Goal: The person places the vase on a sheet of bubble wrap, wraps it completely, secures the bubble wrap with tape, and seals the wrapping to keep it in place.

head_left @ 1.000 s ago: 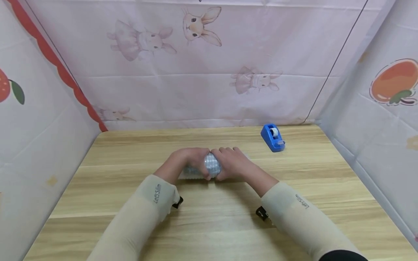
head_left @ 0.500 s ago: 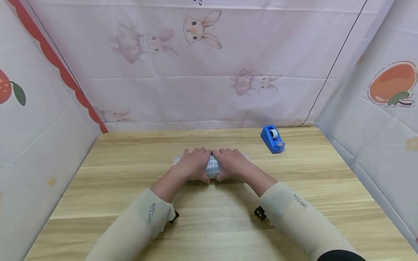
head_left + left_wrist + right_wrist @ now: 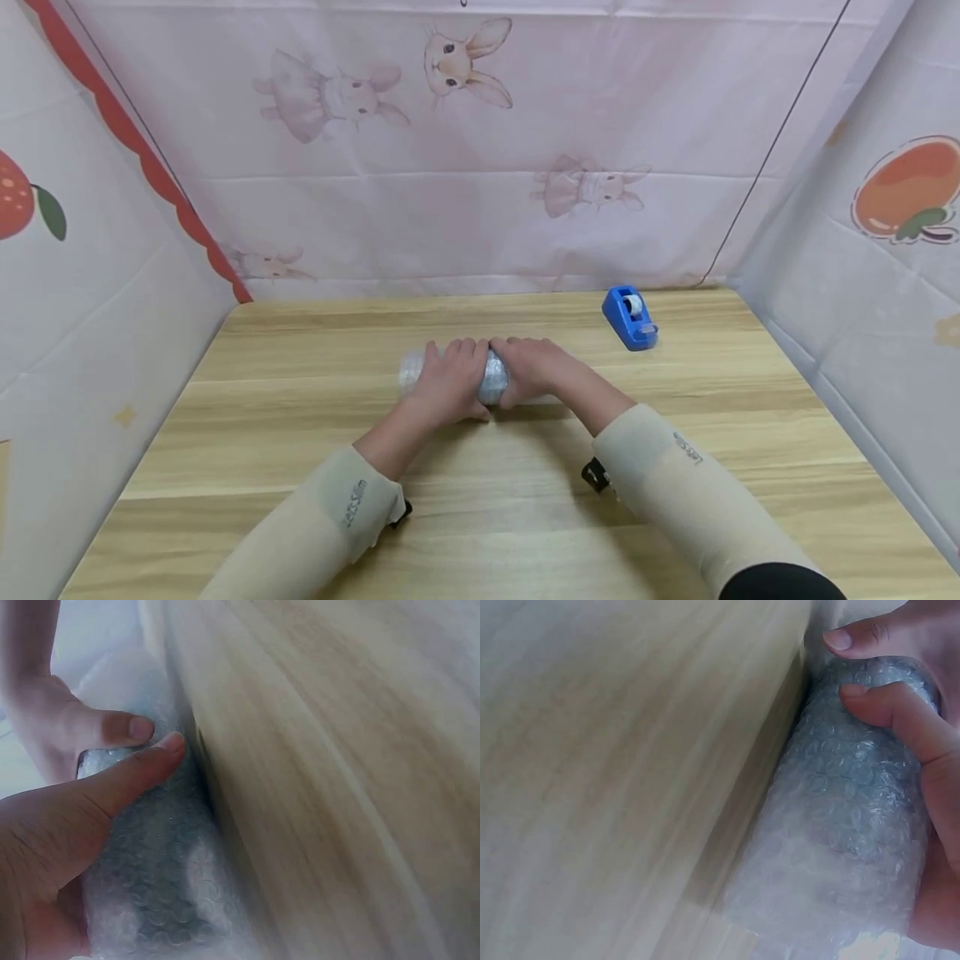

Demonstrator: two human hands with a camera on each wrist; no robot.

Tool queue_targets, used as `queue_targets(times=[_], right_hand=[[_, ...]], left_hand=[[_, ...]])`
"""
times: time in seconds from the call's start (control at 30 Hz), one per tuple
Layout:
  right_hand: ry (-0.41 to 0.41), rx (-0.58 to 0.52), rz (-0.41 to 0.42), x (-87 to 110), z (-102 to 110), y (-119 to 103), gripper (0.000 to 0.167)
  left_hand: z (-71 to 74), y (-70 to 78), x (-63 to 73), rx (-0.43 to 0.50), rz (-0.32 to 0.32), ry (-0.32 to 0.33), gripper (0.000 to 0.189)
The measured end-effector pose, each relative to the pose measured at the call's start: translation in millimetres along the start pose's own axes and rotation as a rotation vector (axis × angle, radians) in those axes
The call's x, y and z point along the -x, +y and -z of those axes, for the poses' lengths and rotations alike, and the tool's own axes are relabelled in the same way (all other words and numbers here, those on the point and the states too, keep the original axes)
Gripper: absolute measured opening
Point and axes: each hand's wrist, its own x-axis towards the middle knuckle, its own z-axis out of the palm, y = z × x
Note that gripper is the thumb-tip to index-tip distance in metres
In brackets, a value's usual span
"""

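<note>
A roll of bubble wrap (image 3: 492, 382) lies sideways across the middle of the wooden table. Something darker shows through its clear layers in the left wrist view, where the wrap (image 3: 169, 892) is close up. My left hand (image 3: 450, 379) grips the roll left of its middle, fingers over the far side and thumb on the near side. Just beside it, my right hand (image 3: 531, 369) holds the right half in the same manner. The thumbs come close together in the right wrist view, on the bubbled surface of the roll (image 3: 840, 795). Both palms hide much of it.
A blue tape dispenser (image 3: 630, 318) with a tape roll stands at the back right of the wooden table (image 3: 480, 517). Printed cloth walls (image 3: 450, 225) close off the back and both sides.
My left hand has shifted its hold, its fingers now spread over the top of the roll, and the left end shows more. My right hand stays nearly in place, its wrist turned slightly.
</note>
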Motion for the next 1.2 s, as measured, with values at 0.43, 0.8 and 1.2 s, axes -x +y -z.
queue_targets(times=[0.43, 0.8, 1.2], right_hand=[[-0.024, -0.070, -0.013, -3.2, 2.3, 4.7, 0.079], [0.011, -0.076, -0.030, 4.3, 1.8, 4.4, 0.095], [0.113, 0.062, -0.062, 10.8, -8.0, 1.5, 0.110]], left_hand=[[-4.3, -6.6, -9.4, 0.011, -0.032, 0.049, 0.087], [-0.5, -12.0, -19.6, 0.117, -0.005, -0.082, 0.081], [1.7, -16.5, -29.8, 0.163, 0.017, -0.161, 0.089]])
